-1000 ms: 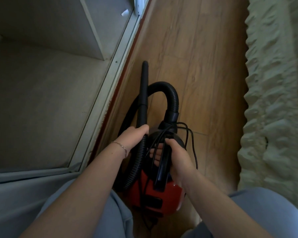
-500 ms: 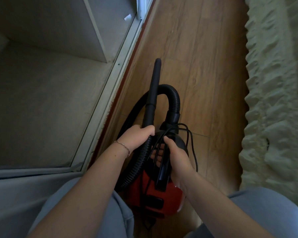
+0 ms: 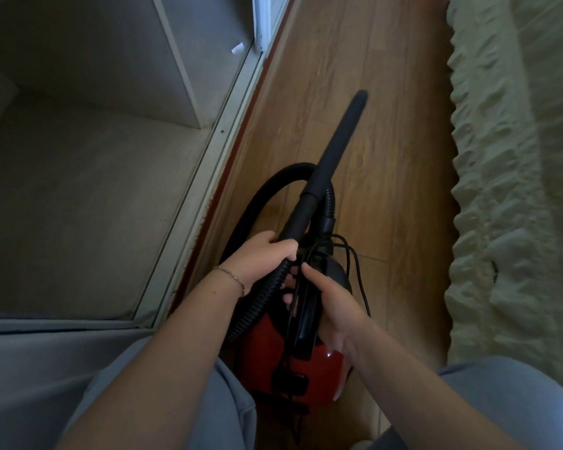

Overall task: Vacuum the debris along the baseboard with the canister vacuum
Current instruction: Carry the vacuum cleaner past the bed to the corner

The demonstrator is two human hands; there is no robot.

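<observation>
Far left is a pale open shelf unit point(image 3: 88, 196) with a little white scrap point(image 3: 237, 48) lying on its far end, right next to the edge. The baseboard point(image 3: 208, 177) runs diagonally along it, with a reddish strip where it meets the wood floor point(image 3: 387, 125).

Next over is the left hand point(image 3: 260, 258), thin bracelet point(image 3: 231, 277) on the wrist. Its fingers are wrapped tight round the black ribbed hose point(image 3: 264, 297) just where it joins the nozzle point(image 3: 335, 147). The nozzle angles up and to the right over the planks, pointing away from the baseboard — can't tell if the tip touches the floor.

The red canister vacuum point(image 3: 306, 355) sits low in the middle between the person's grey-trousered knees point(image 3: 143, 401), just beside the baseboard; I can't tell whether it's resting on the floor or lifted. The hose loops out of its front and back round to the left hand.

The right hand point(image 3: 332, 306) grips the black carry handle point(image 3: 306, 316) on top of the canister, fingers curled under it and thumb lying along the top — a few loops of black cord point(image 3: 358, 271) are bunched there too.

Far right is a bumpy pale green rug point(image 3: 501, 222).
</observation>
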